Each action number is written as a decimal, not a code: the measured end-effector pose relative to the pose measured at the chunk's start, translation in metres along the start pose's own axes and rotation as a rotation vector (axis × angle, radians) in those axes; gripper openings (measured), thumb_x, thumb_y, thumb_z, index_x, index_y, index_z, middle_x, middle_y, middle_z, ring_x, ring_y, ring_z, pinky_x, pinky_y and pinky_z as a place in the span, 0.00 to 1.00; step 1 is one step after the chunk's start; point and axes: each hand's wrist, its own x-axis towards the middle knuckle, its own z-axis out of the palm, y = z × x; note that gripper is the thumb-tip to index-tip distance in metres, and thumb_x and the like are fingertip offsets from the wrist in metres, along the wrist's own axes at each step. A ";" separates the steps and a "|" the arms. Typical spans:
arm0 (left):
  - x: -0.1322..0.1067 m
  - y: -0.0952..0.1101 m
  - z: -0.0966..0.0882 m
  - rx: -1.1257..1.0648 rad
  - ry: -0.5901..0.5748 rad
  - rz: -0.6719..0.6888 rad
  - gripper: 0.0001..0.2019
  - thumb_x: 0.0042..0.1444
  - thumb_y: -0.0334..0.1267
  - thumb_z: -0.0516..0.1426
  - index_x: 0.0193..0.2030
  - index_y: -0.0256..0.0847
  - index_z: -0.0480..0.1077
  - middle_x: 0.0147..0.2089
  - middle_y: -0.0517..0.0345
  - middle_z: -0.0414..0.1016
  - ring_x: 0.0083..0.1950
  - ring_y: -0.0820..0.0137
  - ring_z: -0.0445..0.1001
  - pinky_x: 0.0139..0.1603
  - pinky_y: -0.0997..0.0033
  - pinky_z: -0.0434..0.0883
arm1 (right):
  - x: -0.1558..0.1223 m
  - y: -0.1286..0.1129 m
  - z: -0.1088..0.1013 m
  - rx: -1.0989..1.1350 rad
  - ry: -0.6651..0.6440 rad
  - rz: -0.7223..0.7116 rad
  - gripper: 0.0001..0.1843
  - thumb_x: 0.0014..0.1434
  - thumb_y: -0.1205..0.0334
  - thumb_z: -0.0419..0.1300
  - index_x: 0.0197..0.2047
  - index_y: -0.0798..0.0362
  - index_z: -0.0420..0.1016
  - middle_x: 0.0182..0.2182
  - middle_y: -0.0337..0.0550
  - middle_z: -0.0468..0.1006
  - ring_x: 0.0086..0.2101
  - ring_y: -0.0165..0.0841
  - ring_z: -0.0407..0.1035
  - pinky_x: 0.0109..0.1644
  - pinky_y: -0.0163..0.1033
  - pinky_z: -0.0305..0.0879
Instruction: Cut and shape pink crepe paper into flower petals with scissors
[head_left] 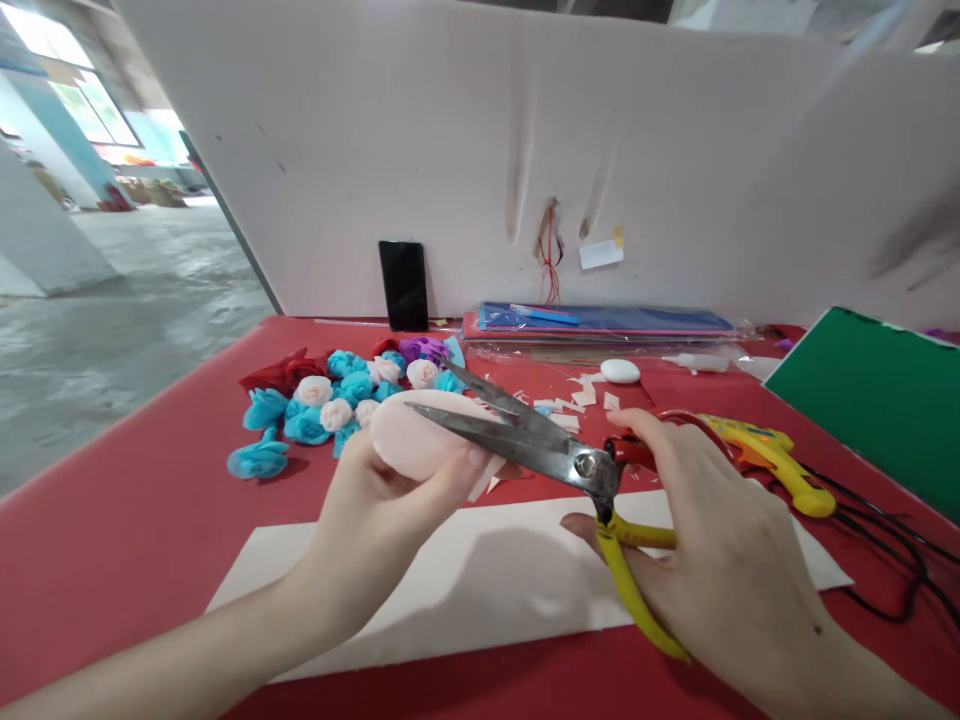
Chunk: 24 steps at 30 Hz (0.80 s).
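My left hand (pixel 382 520) pinches a pale pink rounded foam piece (pixel 409 440) above the red table. My right hand (pixel 712 540) grips large scissors (pixel 525 435) with one yellow and one red handle. The steel blades are parted and reach across the top of the pink piece. Under both hands lies a white sheet (pixel 480 580) on the table.
A pile of blue, pink, red and purple foam roses (pixel 337 395) lies at the left. A yellow glue gun (pixel 765 455) with black cord sits to the right, a green board (pixel 877 400) beyond it. Stacked foam sheets (pixel 600 322), a phone (pixel 403 285) and paper scraps (pixel 577 395) lie by the back wall.
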 end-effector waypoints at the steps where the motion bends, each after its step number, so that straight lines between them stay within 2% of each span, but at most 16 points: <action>1: 0.000 0.000 0.000 0.019 -0.006 0.004 0.05 0.53 0.35 0.60 0.33 0.52 0.75 0.31 0.75 0.76 0.32 0.84 0.73 0.35 0.95 0.70 | 0.000 0.000 0.000 -0.002 -0.003 0.001 0.32 0.58 0.43 0.49 0.48 0.67 0.66 0.33 0.52 0.75 0.33 0.39 0.70 0.28 0.38 0.62; 6: -0.002 0.000 0.001 0.113 0.001 -0.006 0.05 0.53 0.35 0.60 0.34 0.51 0.75 0.32 0.74 0.78 0.35 0.82 0.75 0.37 0.93 0.71 | -0.002 0.001 0.000 0.001 -0.018 0.005 0.32 0.59 0.41 0.49 0.47 0.65 0.67 0.28 0.46 0.73 0.28 0.36 0.70 0.23 0.37 0.56; 9: -0.002 0.001 0.002 0.129 0.014 -0.016 0.02 0.53 0.36 0.60 0.33 0.46 0.75 0.32 0.70 0.78 0.36 0.80 0.76 0.35 0.93 0.71 | -0.002 0.001 0.000 0.031 -0.017 0.007 0.31 0.59 0.41 0.49 0.46 0.65 0.68 0.26 0.44 0.72 0.26 0.34 0.69 0.23 0.36 0.54; 13: -0.001 0.002 0.002 0.124 0.020 -0.051 0.05 0.53 0.39 0.60 0.32 0.41 0.74 0.34 0.66 0.79 0.37 0.78 0.75 0.36 0.91 0.71 | 0.000 0.000 -0.001 0.082 -0.026 -0.013 0.30 0.59 0.42 0.49 0.43 0.65 0.68 0.22 0.41 0.69 0.24 0.32 0.68 0.22 0.35 0.55; 20: -0.002 0.002 0.003 0.195 0.086 -0.031 0.05 0.51 0.37 0.61 0.29 0.40 0.72 0.28 0.64 0.77 0.30 0.77 0.74 0.31 0.84 0.72 | 0.000 0.001 -0.002 0.101 -0.022 -0.024 0.27 0.59 0.44 0.50 0.41 0.63 0.69 0.21 0.39 0.67 0.21 0.29 0.65 0.22 0.33 0.54; 24: -0.001 0.002 0.002 0.217 0.106 -0.051 0.05 0.50 0.38 0.61 0.28 0.40 0.71 0.28 0.66 0.77 0.29 0.78 0.73 0.30 0.85 0.71 | -0.001 0.002 -0.002 0.094 -0.019 -0.033 0.25 0.60 0.46 0.50 0.40 0.63 0.70 0.20 0.39 0.67 0.21 0.30 0.65 0.22 0.34 0.54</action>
